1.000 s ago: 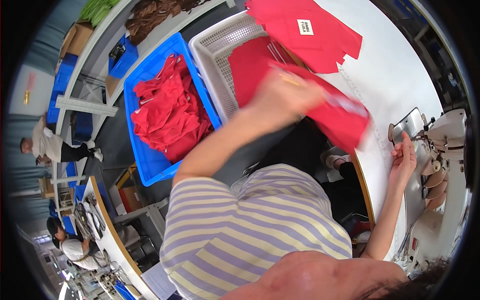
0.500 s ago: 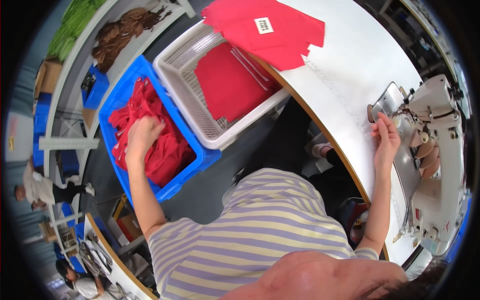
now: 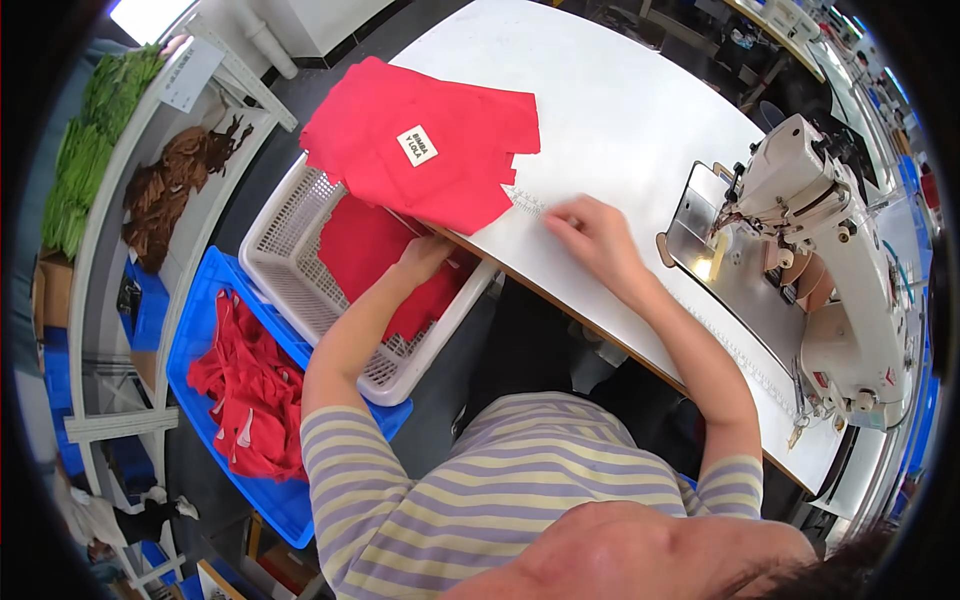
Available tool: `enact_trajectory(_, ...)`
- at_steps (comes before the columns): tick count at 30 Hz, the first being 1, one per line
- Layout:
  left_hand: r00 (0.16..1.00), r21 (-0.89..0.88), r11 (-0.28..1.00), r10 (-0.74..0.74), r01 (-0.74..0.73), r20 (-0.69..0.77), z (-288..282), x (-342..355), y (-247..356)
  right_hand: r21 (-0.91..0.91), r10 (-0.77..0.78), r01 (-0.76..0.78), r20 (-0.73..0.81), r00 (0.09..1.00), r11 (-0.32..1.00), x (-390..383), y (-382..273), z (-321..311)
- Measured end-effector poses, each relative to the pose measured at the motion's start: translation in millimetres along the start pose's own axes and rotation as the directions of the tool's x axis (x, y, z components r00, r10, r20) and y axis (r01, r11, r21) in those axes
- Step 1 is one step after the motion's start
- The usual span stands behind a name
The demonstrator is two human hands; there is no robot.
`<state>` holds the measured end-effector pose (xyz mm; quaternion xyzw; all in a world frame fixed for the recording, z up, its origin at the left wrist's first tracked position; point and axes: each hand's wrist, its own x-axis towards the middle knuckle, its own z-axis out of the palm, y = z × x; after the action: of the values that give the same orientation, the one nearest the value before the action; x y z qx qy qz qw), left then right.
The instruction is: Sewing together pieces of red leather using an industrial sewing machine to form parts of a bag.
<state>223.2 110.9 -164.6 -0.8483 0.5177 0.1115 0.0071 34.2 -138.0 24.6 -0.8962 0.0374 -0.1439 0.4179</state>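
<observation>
My left hand (image 3: 426, 256) reaches into the white plastic basket (image 3: 392, 388), at the red fabric pieces (image 3: 352, 245) lying in it. Its fingers are bent together beside a white strip on the fabric; what they hold, if anything, is hidden. Above the white tabletop (image 3: 600, 110), my right hand (image 3: 598, 238) hovers with thumb and fingers slightly apart and nothing visible in it. Just to its left lies a flat red fabric panel (image 3: 455, 135) with a white label (image 3: 416, 146), overhanging the table edge and part of the basket.
A white sewing machine (image 3: 830, 270) with its lamp lit stands on the right. At the lower left, a blue bin (image 3: 215, 480) holds crumpled red fabric (image 3: 250, 400). Shelves on the left carry brown (image 3: 170, 190) and green (image 3: 100, 140) fabric. The table's brown edge (image 3: 590, 340) crosses before me.
My left hand has moved from the blue bin, where crumpled red fabric stays, into the white basket. My right hand has left the sewing machine and come left over the tabletop. The view has turned.
</observation>
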Motion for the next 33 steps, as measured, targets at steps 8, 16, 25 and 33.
enact_trajectory(8, 0.948, -0.051, 0.994, 0.076, -0.097, -0.31, -41, -43, 8, -0.109, 0.017, 0.007, 0.211, 0.977, 0.994, 47, -19, 22)
enact_trajectory(16, 0.98, -0.149, 0.982, 0.091, -0.118, -0.175, -70, -70, -1, 0.427, 0.505, -0.532, 0.186, 0.843, 0.731, -89, 26, -102)
enact_trajectory(25, 0.878, -0.492, 0.866, -0.164, -0.091, -0.45, -210, -154, 9, 0.743, 0.526, -0.178, -0.263, 0.809, 0.646, -123, 24, -96)
enact_trajectory(33, 0.82, -0.639, 0.523, 0.258, -0.564, -0.512, -290, -114, 170, 0.793, 0.179, -0.139, 0.038, 0.983, 0.593, -89, -64, -83)
